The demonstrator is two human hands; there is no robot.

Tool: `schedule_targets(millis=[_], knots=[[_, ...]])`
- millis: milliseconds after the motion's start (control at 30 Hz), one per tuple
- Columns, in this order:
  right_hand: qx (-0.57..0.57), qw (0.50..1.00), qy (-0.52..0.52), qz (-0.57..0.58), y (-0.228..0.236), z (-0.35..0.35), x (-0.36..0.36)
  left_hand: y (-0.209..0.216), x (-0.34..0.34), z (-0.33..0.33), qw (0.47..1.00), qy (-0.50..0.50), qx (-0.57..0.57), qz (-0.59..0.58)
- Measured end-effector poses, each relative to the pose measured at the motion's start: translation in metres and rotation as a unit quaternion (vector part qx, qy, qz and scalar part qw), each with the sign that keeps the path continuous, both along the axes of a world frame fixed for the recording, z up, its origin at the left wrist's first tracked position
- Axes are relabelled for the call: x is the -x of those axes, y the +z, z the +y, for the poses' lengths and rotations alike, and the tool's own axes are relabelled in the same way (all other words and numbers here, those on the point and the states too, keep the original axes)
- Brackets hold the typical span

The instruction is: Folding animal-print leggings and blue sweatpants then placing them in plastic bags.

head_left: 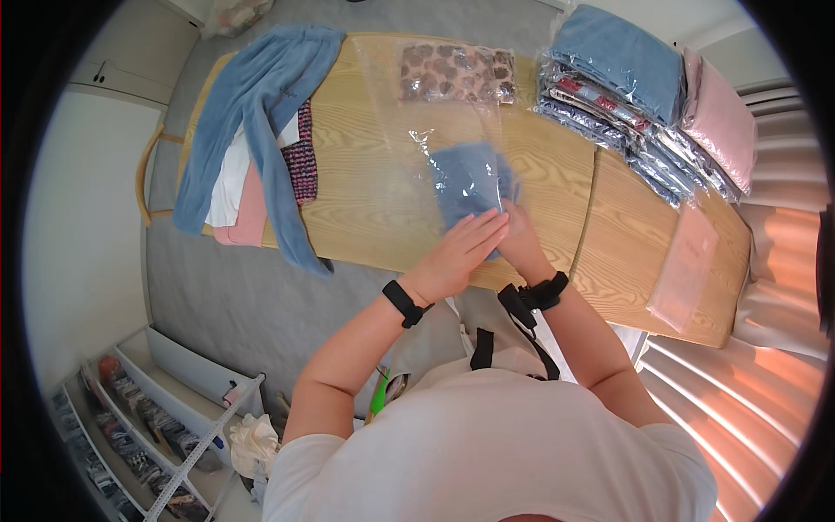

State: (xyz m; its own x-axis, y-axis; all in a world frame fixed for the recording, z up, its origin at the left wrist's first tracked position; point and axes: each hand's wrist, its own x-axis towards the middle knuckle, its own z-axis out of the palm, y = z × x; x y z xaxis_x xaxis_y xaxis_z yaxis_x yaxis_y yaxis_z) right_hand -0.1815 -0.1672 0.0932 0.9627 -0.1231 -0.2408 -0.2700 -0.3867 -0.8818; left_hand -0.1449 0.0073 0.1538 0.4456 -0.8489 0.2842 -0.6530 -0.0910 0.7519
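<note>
A folded blue garment (pixel 474 177) lies on the wooden table in front of me, partly under a clear plastic bag (pixel 391 152) that spreads to its left and beyond it. My left hand (pixel 461 250) rests across the near part of the garment and bag, its fingers stretched out side by side. At the right edge, my right hand (pixel 524 244) is closed on the blue garment, its fingertips partly hidden by the left hand and the fabric. At the far end of the bag is a folded leopard-print cloth (pixel 457 74) in clear plastic.
Blue trousers (pixel 248 96) lie over white, pink and patterned garments on the left. Bagged folded clothes (pixel 617 65) are stacked at the far right, beside a pink bagged one (pixel 719 117). A flat pink packet (pixel 684 270) lies near the right edge. Shelves (pixel 165 418) stand lower left.
</note>
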Motion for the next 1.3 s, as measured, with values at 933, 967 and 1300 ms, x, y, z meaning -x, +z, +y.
schedule_targets(millis=[933, 967, 1300], knots=[[-0.307, 0.949, -0.059, 0.037, 0.045, 0.039, -0.003, -0.019, 0.016, 0.066, 0.94, 0.338, -0.007, 0.041], [-0.308, 0.949, -0.058, 0.037, 0.048, 0.042, -0.007, -0.024, 0.019, 0.071, 0.939, 0.341, -0.01, 0.035], [-0.339, 0.936, -0.083, 0.043, 0.049, 0.068, -0.036, -0.052, 0.047, 0.117, 0.899, 0.425, -0.055, 0.088]])
